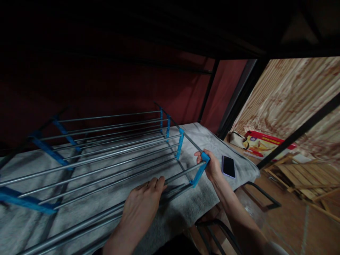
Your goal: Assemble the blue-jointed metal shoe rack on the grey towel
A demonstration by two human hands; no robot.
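Observation:
A rack of grey metal tubes [119,150] joined by blue plastic connectors lies on a grey cloth cover [209,141]. My left hand [146,198] is closed over one of the near tubes, its fingertips curled out of sight. At the rack's right end, my right hand [212,165] grips the nearest blue connector [200,171], thumb and fingers around its upper corner where a tube meets it. More blue connectors [53,148] stand at the left end, tilted. A phone [228,166] with a dark screen rests on the cloth just right of my right hand.
Dark metal posts [208,92] and a dark red panel [119,85] rise behind the cloth. To the right, a striped curtain [297,92], a red and yellow box [265,143] and slatted wood [308,179] are on the floor side. A black chair frame [273,205] stands close by.

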